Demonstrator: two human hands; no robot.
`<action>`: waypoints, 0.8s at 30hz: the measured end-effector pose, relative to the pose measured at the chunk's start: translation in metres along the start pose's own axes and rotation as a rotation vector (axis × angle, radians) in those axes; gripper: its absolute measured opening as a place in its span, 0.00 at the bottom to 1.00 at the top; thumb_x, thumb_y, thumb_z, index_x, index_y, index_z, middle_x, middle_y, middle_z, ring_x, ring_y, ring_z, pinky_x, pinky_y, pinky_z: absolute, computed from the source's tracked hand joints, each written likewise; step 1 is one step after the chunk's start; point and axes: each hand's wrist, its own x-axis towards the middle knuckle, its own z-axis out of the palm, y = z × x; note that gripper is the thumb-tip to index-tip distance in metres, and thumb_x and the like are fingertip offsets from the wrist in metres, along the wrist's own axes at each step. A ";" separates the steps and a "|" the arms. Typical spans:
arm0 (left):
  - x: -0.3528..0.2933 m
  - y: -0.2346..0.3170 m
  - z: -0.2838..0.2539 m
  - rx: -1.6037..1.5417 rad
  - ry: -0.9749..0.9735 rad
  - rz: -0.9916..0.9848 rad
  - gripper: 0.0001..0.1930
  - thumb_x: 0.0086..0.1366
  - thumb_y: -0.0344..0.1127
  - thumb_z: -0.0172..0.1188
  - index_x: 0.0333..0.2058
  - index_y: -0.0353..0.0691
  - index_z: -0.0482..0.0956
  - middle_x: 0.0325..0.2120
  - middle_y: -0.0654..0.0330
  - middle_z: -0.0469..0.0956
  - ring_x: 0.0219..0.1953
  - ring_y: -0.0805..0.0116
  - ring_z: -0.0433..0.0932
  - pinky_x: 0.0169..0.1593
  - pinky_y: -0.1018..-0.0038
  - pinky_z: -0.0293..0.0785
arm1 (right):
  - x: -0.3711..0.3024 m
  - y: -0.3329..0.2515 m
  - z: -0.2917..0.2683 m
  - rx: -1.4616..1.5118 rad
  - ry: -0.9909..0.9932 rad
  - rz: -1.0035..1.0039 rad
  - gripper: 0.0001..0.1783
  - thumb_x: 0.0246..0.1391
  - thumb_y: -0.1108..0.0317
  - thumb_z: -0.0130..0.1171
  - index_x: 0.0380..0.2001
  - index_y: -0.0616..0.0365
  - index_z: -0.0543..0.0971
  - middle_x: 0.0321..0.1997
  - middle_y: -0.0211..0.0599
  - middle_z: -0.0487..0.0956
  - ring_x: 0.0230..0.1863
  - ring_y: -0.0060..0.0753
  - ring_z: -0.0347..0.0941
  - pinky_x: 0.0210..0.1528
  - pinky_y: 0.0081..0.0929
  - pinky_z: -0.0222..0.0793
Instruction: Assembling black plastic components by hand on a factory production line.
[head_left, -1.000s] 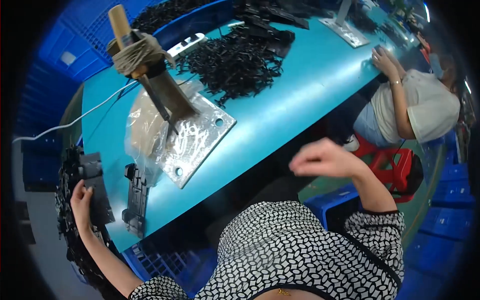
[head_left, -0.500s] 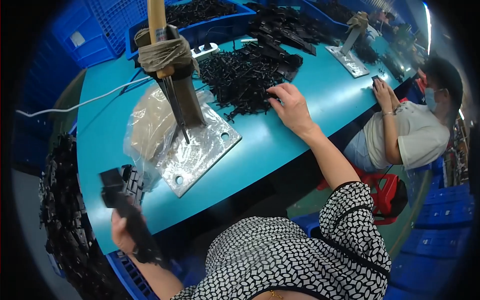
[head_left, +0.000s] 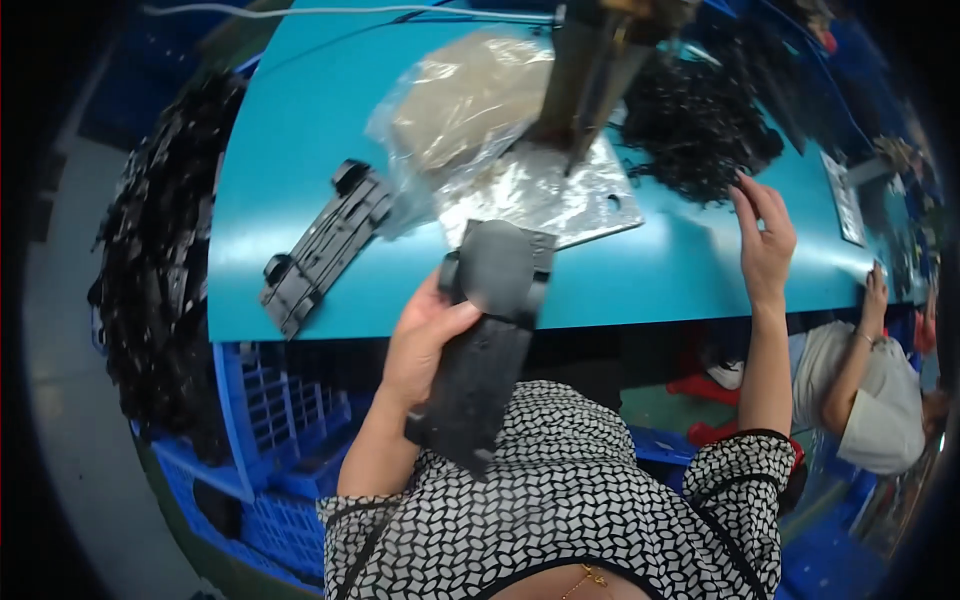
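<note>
Your Teal Tabletop and What Lies on It

Before you stretches a smooth, glossy teal tabletop (head_left: 310, 110), its near edge running across your front. Toward your left lies a long, narrow black plastic part (head_left: 325, 255) with raised blocks along it, set at a slant. Right of it rests a crinkled clear plastic bag (head_left: 470, 100) with tan contents, meeting a flat silver metal plate (head_left: 600, 190) that has a round hole near one corner. Beyond the plate, to your right, spreads a tangled heap of small black pieces (head_left: 690, 130). Farther right you have a second, slimmer silvery metal plate (head_left: 843, 200). A white cable (head_left: 350, 10) crosses the far side.
</note>
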 end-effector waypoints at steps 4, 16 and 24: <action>-0.004 -0.002 0.007 0.036 0.029 -0.006 0.13 0.57 0.25 0.52 0.42 0.34 0.69 0.37 0.58 0.74 0.37 0.74 0.74 0.42 0.78 0.71 | -0.018 -0.013 0.010 0.311 0.025 0.233 0.09 0.49 0.77 0.54 0.35 0.66 0.75 0.31 0.35 0.74 0.32 0.20 0.68 0.36 0.16 0.64; -0.010 -0.003 -0.012 -0.214 -0.101 -0.113 0.15 0.64 0.41 0.45 0.43 0.36 0.67 0.27 0.60 0.73 0.24 0.76 0.73 0.26 0.81 0.71 | -0.068 -0.116 0.053 1.126 -0.464 0.342 0.08 0.45 0.81 0.55 0.32 0.66 0.75 0.45 0.40 0.69 0.39 0.23 0.65 0.38 0.15 0.62; -0.016 -0.019 -0.014 -0.985 -0.595 -0.263 0.10 0.64 0.37 0.44 0.38 0.37 0.63 0.20 0.56 0.70 0.15 0.69 0.70 0.17 0.77 0.65 | -0.066 -0.142 0.079 1.297 -0.528 0.391 0.09 0.50 0.71 0.54 0.34 0.65 0.75 0.52 0.50 0.65 0.52 0.38 0.63 0.54 0.31 0.57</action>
